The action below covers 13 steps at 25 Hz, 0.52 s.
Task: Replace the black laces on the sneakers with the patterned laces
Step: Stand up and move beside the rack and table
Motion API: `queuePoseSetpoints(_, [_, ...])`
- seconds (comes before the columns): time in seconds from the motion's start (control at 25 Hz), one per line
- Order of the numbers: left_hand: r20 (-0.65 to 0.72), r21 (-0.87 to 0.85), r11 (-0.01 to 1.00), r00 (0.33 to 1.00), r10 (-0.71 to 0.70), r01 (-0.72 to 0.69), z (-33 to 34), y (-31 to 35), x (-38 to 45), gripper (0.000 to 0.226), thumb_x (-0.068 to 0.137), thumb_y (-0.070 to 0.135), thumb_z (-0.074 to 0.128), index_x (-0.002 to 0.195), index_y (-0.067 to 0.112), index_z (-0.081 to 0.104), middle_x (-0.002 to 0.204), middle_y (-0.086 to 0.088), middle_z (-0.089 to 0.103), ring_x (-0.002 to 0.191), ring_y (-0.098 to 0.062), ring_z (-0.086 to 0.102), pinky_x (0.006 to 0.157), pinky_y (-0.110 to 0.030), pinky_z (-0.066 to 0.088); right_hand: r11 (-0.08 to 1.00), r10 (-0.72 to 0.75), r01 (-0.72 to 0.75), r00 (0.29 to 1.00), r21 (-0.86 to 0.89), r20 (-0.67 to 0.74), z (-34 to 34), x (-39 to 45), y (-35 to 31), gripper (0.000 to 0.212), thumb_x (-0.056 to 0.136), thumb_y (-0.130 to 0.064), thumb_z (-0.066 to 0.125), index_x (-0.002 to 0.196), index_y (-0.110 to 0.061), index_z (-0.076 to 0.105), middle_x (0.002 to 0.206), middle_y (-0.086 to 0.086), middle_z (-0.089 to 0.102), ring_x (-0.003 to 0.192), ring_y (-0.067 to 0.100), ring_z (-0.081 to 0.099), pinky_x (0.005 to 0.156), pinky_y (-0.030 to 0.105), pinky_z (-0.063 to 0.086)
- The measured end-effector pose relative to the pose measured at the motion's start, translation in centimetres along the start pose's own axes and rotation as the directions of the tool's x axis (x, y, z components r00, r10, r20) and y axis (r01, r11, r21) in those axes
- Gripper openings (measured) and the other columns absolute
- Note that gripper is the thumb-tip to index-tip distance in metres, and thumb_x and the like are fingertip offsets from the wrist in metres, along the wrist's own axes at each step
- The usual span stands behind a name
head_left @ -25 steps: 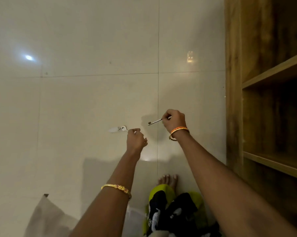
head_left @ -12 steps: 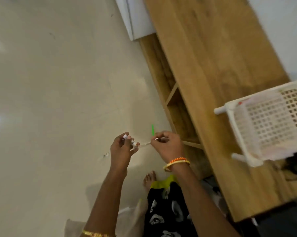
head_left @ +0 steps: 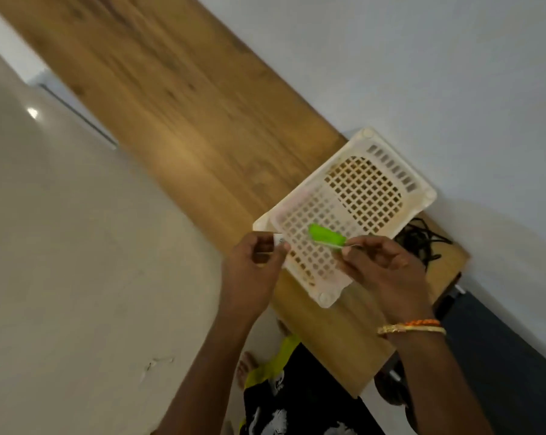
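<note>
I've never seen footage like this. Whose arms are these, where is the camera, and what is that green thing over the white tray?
No machine here: a person wears a wide-angle camera on the head, looking forward and down, so the two arms reaching up from the bottom edge are their own. The tilt comes from the head turning.

The left hand pinches a small white piece; it is too blurred to name. The right hand pinches a thin pale strand leading to a bright green piece, held in the air in front of the white plastic basket, as far as I can tell.

The basket, with its grid of holes, sits on a wooden shelf top against a pale wall. Beside the basket lies a tangle of black cord, possibly the black laces. The glossy floor is to the left.
</note>
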State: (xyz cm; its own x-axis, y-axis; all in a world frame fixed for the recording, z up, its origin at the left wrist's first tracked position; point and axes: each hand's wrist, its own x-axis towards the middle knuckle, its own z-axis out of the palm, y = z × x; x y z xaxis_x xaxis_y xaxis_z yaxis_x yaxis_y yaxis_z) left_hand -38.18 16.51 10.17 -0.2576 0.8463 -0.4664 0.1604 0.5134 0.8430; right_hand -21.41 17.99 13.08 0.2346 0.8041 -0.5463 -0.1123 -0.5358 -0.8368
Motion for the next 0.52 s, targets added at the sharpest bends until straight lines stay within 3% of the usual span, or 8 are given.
queuePoseSetpoints(0.12, [0.094, 0.196, 0.968, 0.986, 0.141, -0.157, 4.7, 3.7, 3.0, 0.014, 0.085, 0.028, 0.070, 0.093, 0.024, 0.060, 0.081, 0.016, 0.064, 0.075, 0.004, 0.061, 0.065, -0.008, 0.047, 0.996, -0.087, 0.092, 0.977, 0.012, -0.197, -2.6, 4.5, -1.2, 0.013, 0.079, 0.005, 0.068, 0.076, -0.006, 0.063, 0.079, 0.014, 0.068, 0.078, 0.028, 0.069, 0.070, 0.030, 0.060])
queuePoseSetpoints(0.2, [0.132, 0.277, 0.939, 0.976, 0.175, -0.206, 8.1, 6.0, 5.9, 0.019, 0.086, 0.031, 0.069, 0.100, 0.022, 0.061, 0.085, 0.012, 0.065, 0.076, -0.001, 0.063, 0.069, -0.019, 0.052, 0.985, -0.171, 0.153, 0.942, -0.085, -0.290, -3.7, 7.9, -1.1, 0.012, 0.079, 0.001, 0.071, 0.077, -0.007, 0.062, 0.079, 0.013, 0.068, 0.075, 0.023, 0.069, 0.069, 0.029, 0.060])
queuePoseSetpoints(0.28, [0.166, 0.479, 0.839, 0.965, 0.202, -0.258, 11.2, 7.6, 9.1, 0.025, 0.089, 0.033, 0.064, 0.108, 0.018, 0.062, 0.096, 0.004, 0.068, 0.084, -0.012, 0.065, 0.079, -0.032, 0.053, 0.955, -0.274, 0.210, 0.899, -0.211, -0.343, -3.8, 10.9, -0.4, 0.011, 0.079, -0.003, 0.072, 0.078, -0.007, 0.062, 0.078, 0.012, 0.068, 0.072, 0.018, 0.067, 0.068, 0.025, 0.057])
queuePoseSetpoints(0.4, [0.163, 0.760, 0.590, 0.959, 0.233, -0.273, 14.2, 8.6, 12.4, 0.028, 0.093, 0.035, 0.056, 0.112, 0.016, 0.062, 0.106, -0.002, 0.067, 0.095, -0.019, 0.062, 0.080, -0.032, 0.045, 0.874, -0.456, 0.354, 0.835, -0.332, -0.310, -2.9, 13.9, 0.6, 0.012, 0.082, -0.003, 0.069, 0.079, -0.009, 0.059, 0.076, 0.004, 0.062, 0.068, 0.006, 0.060, 0.065, 0.012, 0.050])
queuePoseSetpoints(0.52, [0.100, 0.808, 0.547, 0.965, 0.241, -0.221, 15.8, 8.4, 13.4, 0.030, 0.095, 0.038, 0.054, 0.111, 0.015, 0.064, 0.103, -0.003, 0.066, 0.088, -0.019, 0.060, 0.069, -0.029, 0.038, 0.736, -0.611, 0.479, 0.774, -0.479, -0.166, -2.8, 16.2, 1.4, 0.003, 0.082, -0.003, 0.067, 0.082, -0.004, 0.065, 0.081, 0.005, 0.065, 0.076, 0.013, 0.060, 0.071, 0.019, 0.049])
